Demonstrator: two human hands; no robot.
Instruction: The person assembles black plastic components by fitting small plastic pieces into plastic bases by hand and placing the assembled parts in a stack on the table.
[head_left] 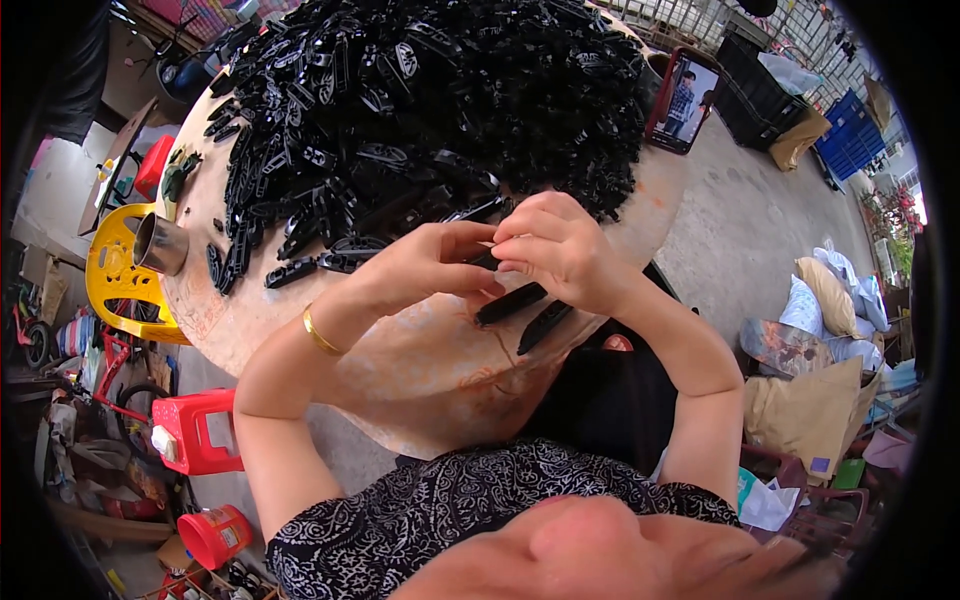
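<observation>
Near the tabletop's [400, 365] edge, two loose black pieces [511, 303] are lying where a nudge could be sending them over. At their eleven o'clock, the left hand [440, 265] and right hand [562, 250] are pinching a half-hidden black part [484, 261]; slackening fingers could be losing it in the black heap [420, 110] at twelve.

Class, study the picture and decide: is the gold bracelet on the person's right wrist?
No, the gold bracelet circles the wrist of the left hand, while the right hand wears none.
</observation>
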